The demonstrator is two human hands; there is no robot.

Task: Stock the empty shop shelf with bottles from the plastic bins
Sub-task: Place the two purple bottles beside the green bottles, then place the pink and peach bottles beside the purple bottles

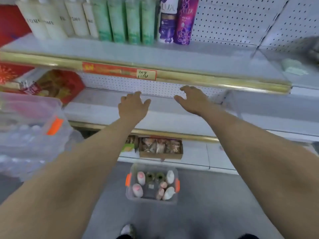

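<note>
Both my arms reach forward over a bare white middle shelf with a pegboard back. My left hand hovers palm down with relaxed fingers and holds nothing. My right hand is beside it, fingers loosely spread, also with nothing in it. On the floor below stands a clear plastic bin with orange latches; several white, pink and dark-capped bottles stand in it. A second clear bin with an orange latch sits at the left at shelf height, with several pale bottles inside.
The upper shelf carries white, green and purple bottles and a red price tag on its gold edge. Red boxes stand at the left of the middle shelf. A cardboard tray of packets sits on the lowest shelf.
</note>
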